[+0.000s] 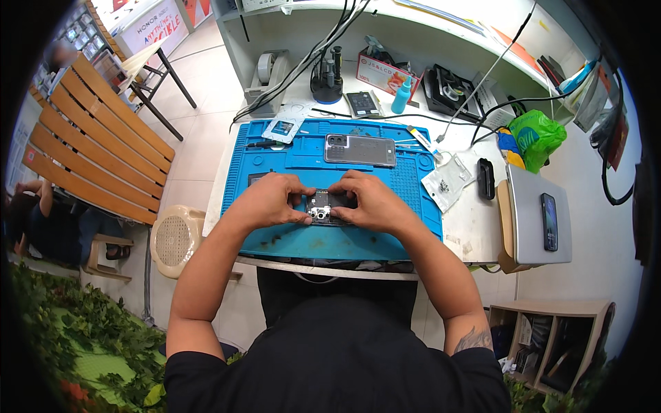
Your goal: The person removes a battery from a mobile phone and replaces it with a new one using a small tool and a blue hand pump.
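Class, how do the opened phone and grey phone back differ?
The opened phone is held between left hand and right hand; the grey phone back lies untouched. The opened phone shows bare circuitry; the grey phone back looks mostly plain. Both are over the blue mat.

Over there on the tabletop (pixel 467 237) lies the mat (pixel 296 242), with the back cover (pixel 359 151) on it and the phone (pixel 319 204) before that. The bottle (pixel 401 98) stands behind the mat; to the right, past the case (pixel 486 179), another phone (pixel 549 221) rests on the laptop (pixel 529 206), and the stool (pixel 177 241) stands off left.
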The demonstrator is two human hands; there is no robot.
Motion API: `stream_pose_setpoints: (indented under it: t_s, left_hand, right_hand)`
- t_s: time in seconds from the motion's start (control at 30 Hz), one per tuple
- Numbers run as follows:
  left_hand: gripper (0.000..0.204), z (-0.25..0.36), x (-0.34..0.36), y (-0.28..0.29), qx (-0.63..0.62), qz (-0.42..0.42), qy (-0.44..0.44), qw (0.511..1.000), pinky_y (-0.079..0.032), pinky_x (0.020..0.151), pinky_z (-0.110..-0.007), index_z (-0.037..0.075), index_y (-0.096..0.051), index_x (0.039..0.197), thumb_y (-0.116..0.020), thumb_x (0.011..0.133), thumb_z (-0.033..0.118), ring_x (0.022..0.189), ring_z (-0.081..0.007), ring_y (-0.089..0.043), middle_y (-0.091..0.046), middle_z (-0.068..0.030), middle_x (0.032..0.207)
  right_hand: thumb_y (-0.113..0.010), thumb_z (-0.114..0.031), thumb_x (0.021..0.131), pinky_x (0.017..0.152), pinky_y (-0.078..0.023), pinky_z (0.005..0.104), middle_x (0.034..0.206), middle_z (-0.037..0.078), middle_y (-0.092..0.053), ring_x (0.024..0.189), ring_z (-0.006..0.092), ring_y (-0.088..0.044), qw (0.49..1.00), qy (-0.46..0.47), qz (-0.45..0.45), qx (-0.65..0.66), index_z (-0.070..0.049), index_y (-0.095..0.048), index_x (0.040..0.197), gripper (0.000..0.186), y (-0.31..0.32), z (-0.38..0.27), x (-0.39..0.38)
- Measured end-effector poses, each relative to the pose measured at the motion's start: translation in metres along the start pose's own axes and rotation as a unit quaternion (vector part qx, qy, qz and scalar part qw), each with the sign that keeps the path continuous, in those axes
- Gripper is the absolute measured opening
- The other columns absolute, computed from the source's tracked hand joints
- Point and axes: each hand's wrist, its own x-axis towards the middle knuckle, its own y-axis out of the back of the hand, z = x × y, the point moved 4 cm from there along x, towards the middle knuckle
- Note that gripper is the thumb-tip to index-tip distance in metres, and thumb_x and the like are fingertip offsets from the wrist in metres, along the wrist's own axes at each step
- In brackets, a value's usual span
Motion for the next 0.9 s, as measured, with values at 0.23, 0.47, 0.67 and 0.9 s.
stream_pose_setpoints:
  t_s: [0.23,0.47,0.67,0.9]
  left_hand:
    - [0.066,0.014,0.005,0.004,0.013,-0.024,0.049,0.998,-0.060,0.083,-0.040,0.005,-0.082,0.129,-0.101,0.070,0.027,0.090,-0.0310,-0.075,-0.077,-0.0121,0.097]
    - [0.065,0.020,0.002,-0.001,0.011,0.007,0.046,0.999,-0.060,0.078,-0.035,-0.003,-0.079,0.122,-0.103,0.070,0.028,0.082,-0.0227,-0.073,-0.076,-0.0116,0.094]
    - [0.064,0.017,-0.002,-0.015,-0.007,0.070,0.028,0.997,-0.060,0.077,-0.037,-0.002,-0.079,0.120,-0.104,0.070,0.029,0.082,-0.0241,-0.072,-0.075,-0.0113,0.095]
    - [0.064,0.011,-0.008,-0.020,-0.058,0.086,0.108,0.989,-0.060,0.081,-0.042,0.002,-0.080,0.120,-0.105,0.070,0.032,0.087,-0.0298,-0.074,-0.077,-0.0107,0.098]
  right_hand:
    - [-0.089,-0.016,0.087,0.090,-0.059,0.0436,0.110,0.016,-0.073,0.098,0.0333,-0.073,0.999,-0.027,0.019,-0.021,0.000,-0.082,0.116,0.034,-0.006,0.000,0.005]
    - [-0.089,-0.014,0.086,0.091,-0.060,0.0446,0.110,0.018,-0.074,0.101,0.0358,-0.075,0.999,-0.029,0.021,-0.013,0.002,-0.081,0.115,0.034,-0.007,-0.002,0.007]
    - [-0.090,-0.014,0.088,0.089,-0.060,0.0430,0.108,0.017,-0.073,0.098,0.0339,-0.076,0.999,-0.021,0.034,-0.014,0.002,-0.081,0.117,0.034,-0.008,0.006,0.004]
    - [-0.090,-0.012,0.090,0.089,-0.061,0.0418,0.106,0.016,-0.072,0.097,0.0336,-0.076,0.998,0.009,0.069,0.008,0.001,-0.080,0.116,0.031,-0.015,0.006,0.001]
